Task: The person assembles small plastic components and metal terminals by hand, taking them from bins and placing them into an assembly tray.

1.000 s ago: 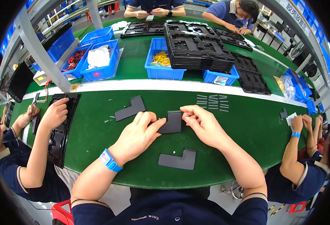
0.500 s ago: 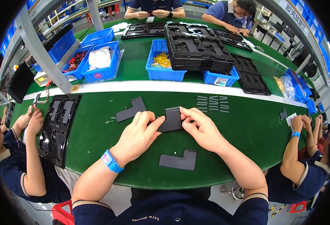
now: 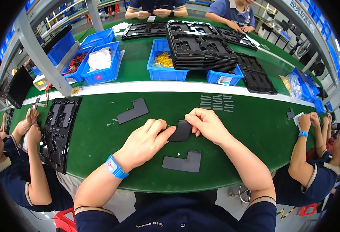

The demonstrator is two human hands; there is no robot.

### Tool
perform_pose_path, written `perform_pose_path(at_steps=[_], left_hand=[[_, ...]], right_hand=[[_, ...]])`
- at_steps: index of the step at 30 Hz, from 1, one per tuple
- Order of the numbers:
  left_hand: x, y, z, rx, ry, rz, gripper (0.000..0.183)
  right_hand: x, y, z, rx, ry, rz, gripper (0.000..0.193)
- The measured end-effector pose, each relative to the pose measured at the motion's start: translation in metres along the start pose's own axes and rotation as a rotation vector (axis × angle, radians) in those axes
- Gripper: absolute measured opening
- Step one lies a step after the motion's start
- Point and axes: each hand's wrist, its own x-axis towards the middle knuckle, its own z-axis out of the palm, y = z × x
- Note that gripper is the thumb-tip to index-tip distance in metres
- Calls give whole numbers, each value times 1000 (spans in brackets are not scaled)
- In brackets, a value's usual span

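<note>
Green worktop (image 3: 255,135) under bright light. Left hand (image 3: 143,142) and right hand (image 3: 207,124) pinch a dark piece (image 3: 180,132) narrowly at centre, one per side, likely for steadiness; near L-shaped piece (image 3: 182,162) and far-left L-shaped piece (image 3: 133,112) lie apart, presumably handy.

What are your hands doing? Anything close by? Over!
Left hand, right hand: both holding dark part. Close by: second part beyond, third part nearer body.

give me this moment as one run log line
left hand: holds dark part at left | right hand: holds it at right | table: two L parts, grey strips
</note>
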Motion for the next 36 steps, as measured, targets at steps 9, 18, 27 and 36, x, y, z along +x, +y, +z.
perform_pose_path(at_steps=[9,18,27,36], left_hand=[[0,4,1,78,2,1,55],[-1,-6,-3,-120,-30,-137,56],[1,-2,-5,-145,-84,-72,52],[1,1,-4,-91,-55,-29,51]], right_hand=[[0,6,-2,398,-51,182,25],[-7,0,-5,195,-59,-44,27],[-1,1,-17,-61,-122,-52,25],[-4,-2,4,-169,48,-165,25]])
